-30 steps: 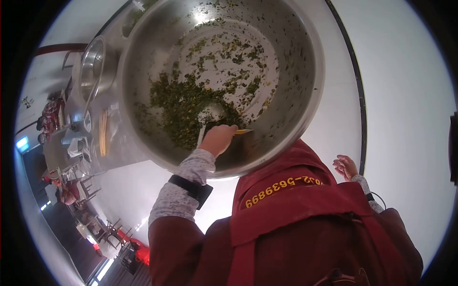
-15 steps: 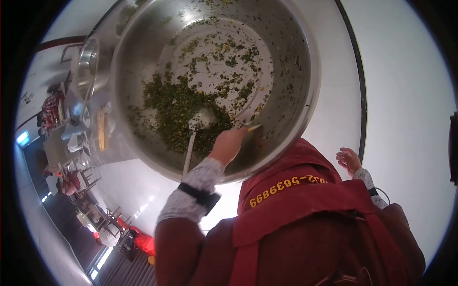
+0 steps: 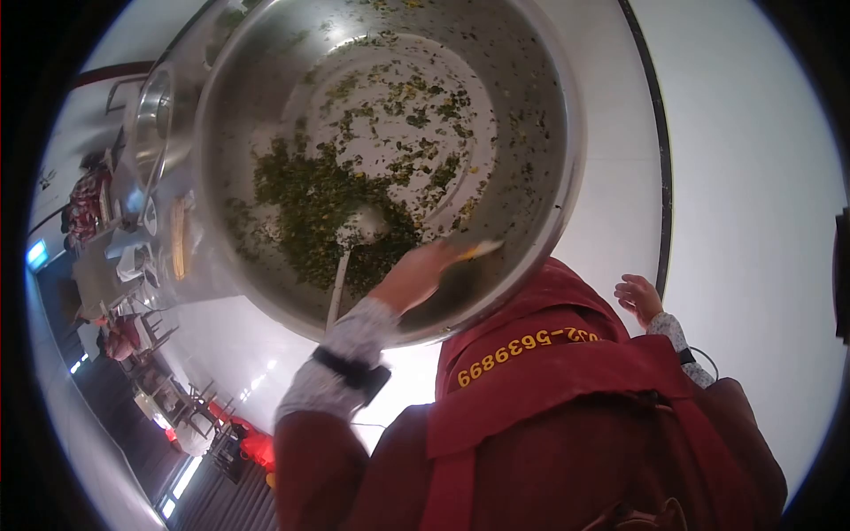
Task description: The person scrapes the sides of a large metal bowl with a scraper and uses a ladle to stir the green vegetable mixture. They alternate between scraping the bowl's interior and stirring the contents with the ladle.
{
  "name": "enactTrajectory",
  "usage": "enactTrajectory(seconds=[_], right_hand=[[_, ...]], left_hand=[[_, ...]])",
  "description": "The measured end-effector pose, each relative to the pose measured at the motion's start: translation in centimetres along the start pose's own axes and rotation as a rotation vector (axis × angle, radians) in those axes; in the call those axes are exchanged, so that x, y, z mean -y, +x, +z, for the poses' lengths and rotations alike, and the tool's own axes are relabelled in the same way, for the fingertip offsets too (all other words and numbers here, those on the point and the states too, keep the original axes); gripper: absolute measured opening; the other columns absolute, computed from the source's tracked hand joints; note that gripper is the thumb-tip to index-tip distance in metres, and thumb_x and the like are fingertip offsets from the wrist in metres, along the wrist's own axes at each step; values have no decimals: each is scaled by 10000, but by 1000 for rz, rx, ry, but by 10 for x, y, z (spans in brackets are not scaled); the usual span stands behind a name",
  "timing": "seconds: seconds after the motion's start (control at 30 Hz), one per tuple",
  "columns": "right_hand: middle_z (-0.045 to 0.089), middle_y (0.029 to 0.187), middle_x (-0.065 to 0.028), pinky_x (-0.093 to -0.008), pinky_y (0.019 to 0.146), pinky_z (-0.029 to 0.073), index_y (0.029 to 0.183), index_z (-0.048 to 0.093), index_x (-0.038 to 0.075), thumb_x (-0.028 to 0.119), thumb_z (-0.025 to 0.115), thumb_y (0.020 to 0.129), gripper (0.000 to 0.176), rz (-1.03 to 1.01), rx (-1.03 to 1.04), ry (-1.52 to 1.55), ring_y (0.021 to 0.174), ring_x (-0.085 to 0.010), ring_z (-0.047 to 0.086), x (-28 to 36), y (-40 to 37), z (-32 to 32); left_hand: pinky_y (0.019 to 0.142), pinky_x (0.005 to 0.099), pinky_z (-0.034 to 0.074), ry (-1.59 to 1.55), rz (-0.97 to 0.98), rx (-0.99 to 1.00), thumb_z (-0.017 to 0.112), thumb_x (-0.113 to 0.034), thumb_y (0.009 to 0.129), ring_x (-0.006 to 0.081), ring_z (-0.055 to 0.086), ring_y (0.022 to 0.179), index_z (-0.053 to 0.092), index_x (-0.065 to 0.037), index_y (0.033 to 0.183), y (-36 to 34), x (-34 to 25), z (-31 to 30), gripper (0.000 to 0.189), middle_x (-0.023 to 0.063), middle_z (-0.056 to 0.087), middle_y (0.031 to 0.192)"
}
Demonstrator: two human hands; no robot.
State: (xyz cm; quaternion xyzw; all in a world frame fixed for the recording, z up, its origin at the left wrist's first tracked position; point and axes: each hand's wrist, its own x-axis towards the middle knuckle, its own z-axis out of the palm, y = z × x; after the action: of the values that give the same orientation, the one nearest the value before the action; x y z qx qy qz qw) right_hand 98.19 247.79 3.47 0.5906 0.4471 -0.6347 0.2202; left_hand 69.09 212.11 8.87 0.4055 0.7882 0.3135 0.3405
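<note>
The head camera is looking down at a big metal bowl [image 3: 549, 133] that is filling the top of the picture. Chopped green bits [image 3: 319, 203] are lying in a heap on the bottom of the bowl, on the side nearest the person, and more bits are sticking to the walls. A metal spoon [image 3: 363, 226] is lying in the greens, and its long handle is pointing down toward the person's arm. The left hand [image 3: 416, 270] is reaching inside the bowl, just beside the spoon. Its fingers are curling shut around a yellow-tipped tool [image 3: 476, 250], which is touching the bowl's near wall. The hand is blurry, so I cannot tell if it is touching the spoon handle too. A black band [image 3: 354, 372] is sitting on that wrist. The right hand [image 3: 639, 296] is hanging in the air, well apart from the bowl, with its fingers loosely open and holding nothing. A red apron [image 3: 549, 389] with yellow numbers is covering the person's chest. A smaller metal pot [image 3: 158, 124] is standing to the left of the bowl.
</note>
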Motion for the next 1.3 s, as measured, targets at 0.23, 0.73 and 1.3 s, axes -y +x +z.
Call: enactTrajectory(seconds=[0.23, 0.73, 1.3], right_hand=[[570, 958, -88, -317, 772, 454, 1135, 453, 48, 203, 477, 848, 328, -21, -66, -6, 864, -173, 568, 13, 0, -13], [583, 959, -78, -247, 724, 453, 1104, 487, 16, 191, 529, 832, 327, -229, 36, -208, 827, -139, 575, 65, 7, 5], [546, 1107, -158, -296, 892, 376, 1214, 428, -8, 220, 341, 921, 381, -1194, -14, -184, 1021, -209, 514, 291, 6, 212]], left_hand=[[710, 396, 450, 252, -237, 279, 478, -275, 864, 301, 554, 758, 549, -138, 1138, -17, -4, -55, 314, 134, 555, 834], [835, 362, 401, -202, -238, 347, 511, -250, 865, 302, 529, 911, 479, -112, 1235, 12, 14, -11, 397, 164, 549, 991], [873, 283, 397, -675, -326, -175, 524, -210, 856, 200, 551, 988, 487, -41, 1212, 127, -30, 21, 396, 154, 557, 1135]])
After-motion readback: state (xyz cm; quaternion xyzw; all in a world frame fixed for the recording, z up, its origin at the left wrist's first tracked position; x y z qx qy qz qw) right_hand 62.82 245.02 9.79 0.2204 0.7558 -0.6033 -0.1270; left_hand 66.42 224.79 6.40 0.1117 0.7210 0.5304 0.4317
